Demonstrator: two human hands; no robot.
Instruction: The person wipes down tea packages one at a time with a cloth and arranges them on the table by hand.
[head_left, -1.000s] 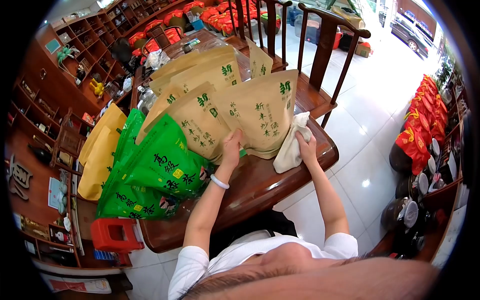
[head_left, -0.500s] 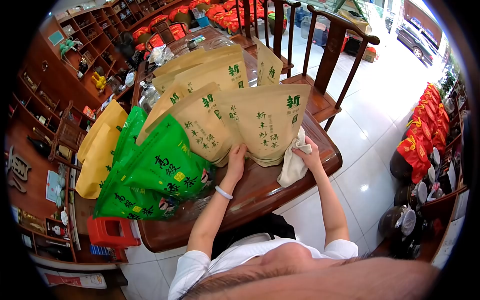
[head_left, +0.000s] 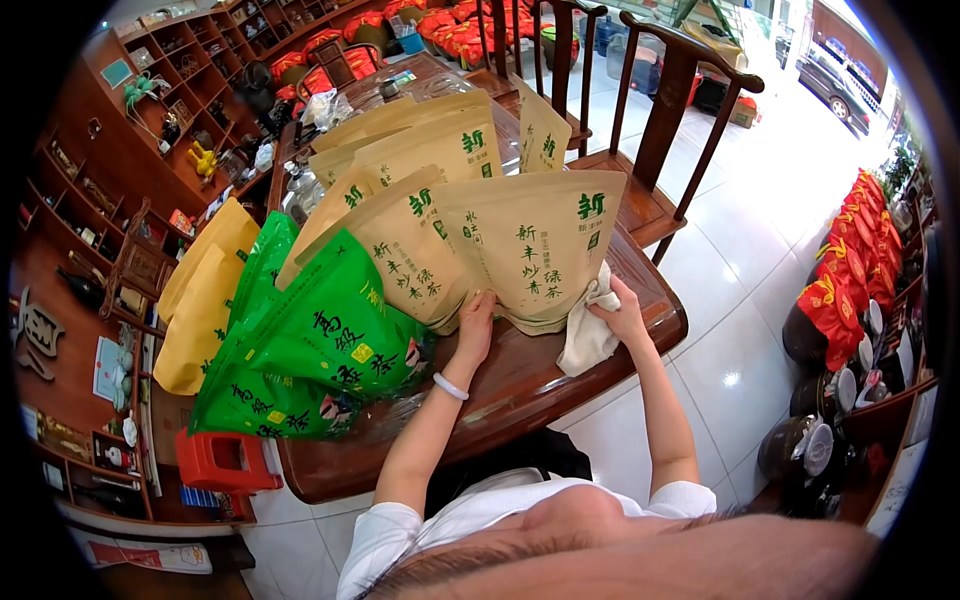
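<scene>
A brown paper tea bag (head_left: pixel 535 245) with green and black lettering stands upright near the table's edge. My left hand (head_left: pixel 474 322), a pale bangle on its wrist, is closed at the bag's lower left edge, its fingertips partly behind it. In my right hand (head_left: pixel 622 310) is a crumpled white cloth (head_left: pixel 588 335), against the bag's lower right side. More brown tea bags (head_left: pixel 405 245) stand close behind and to the left. Shiny green tea bags (head_left: pixel 335 320) lean in front of these at the left, beside yellow bags (head_left: pixel 205 300).
The bags stand on a polished dark wooden table (head_left: pixel 470 425). Wooden chairs (head_left: pixel 660 120) line its far right side. A red plastic stool (head_left: pixel 225 462) is at the near left corner. Jars with red cloth covers (head_left: pixel 850 270) stand along the right, and shelves (head_left: pixel 190 70) along the left.
The front brown bag leans very slightly further right, with my right hand and the cloth beside it. Both hands keep nearly the same places.
</scene>
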